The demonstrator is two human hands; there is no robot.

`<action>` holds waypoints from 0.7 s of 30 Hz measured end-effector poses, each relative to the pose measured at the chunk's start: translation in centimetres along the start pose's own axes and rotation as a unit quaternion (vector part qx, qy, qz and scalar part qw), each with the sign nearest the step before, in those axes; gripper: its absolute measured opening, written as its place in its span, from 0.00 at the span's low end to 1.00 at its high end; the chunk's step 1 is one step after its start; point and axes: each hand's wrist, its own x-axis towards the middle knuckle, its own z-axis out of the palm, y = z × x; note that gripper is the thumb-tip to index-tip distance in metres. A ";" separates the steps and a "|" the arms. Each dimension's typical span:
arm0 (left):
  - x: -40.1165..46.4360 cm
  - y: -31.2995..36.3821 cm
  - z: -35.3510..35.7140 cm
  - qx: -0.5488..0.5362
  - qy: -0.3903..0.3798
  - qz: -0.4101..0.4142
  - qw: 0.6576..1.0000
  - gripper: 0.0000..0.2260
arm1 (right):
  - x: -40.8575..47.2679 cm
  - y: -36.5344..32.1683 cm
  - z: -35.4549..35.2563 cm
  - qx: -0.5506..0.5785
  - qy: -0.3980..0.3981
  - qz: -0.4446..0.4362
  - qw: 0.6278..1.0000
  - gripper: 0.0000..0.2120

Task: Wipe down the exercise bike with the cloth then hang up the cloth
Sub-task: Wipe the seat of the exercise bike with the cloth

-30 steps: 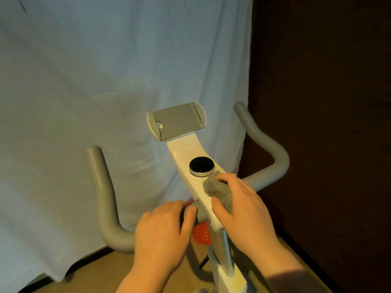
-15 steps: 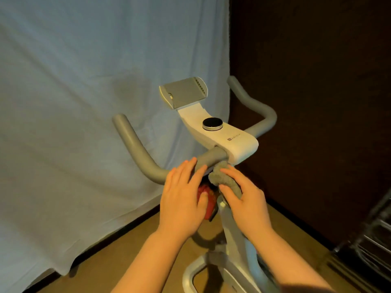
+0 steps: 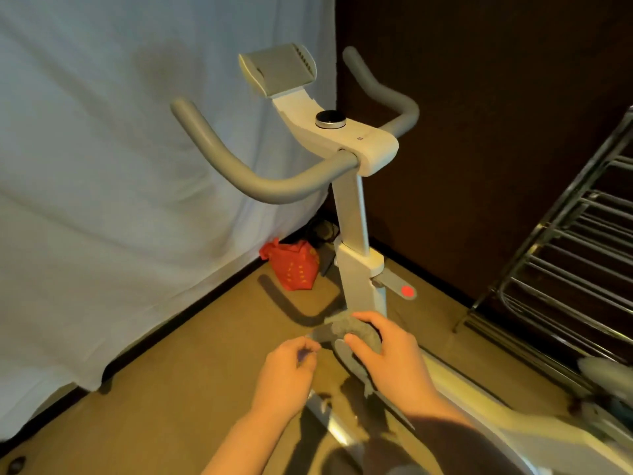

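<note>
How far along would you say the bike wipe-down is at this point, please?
Partway, it seems. The right hand presses the grey cloth low on the bike's frame; the left hand sits curled beside it. Which parts are already clean cannot be told. Hanging the cloth up remains, perhaps on the rack.

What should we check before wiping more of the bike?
1. Cloth in the right hand: ok, fingers curl round it.
2. Cloth against the bike frame: ok, it sits at the bottom of the white post.
3. Left hand safely placed: cannot tell, it is blurred, fingers curled near a grey bike part.
4. Handlebars free of hands: ok, nothing touches them.
5. Somewhere to hang the cloth: ok, a metal rack stands on the right.
6. Bike already clean: cannot tell, the light is too dim.
</note>
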 end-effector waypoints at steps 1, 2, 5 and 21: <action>-0.6 -0.2 0.4 -0.007 -0.003 -0.001 1.000 0.08 | -0.6 0.4 0.2 -0.008 -0.005 0.004 1.000 0.12; -1.1 -0.3 0.8 -0.016 -0.006 -0.002 1.000 0.08 | -1.2 0.8 0.5 -0.019 -0.008 0.007 1.000 0.13; -3.1 -0.8 1.9 -0.025 -0.021 -0.002 0.999 0.07 | -2.7 1.8 1.0 -0.043 -0.014 0.017 0.999 0.16; -12.0 0.6 6.5 0.014 -0.027 -0.003 1.000 0.06 | -13.0 5.4 -1.7 -0.064 -0.043 0.027 0.997 0.15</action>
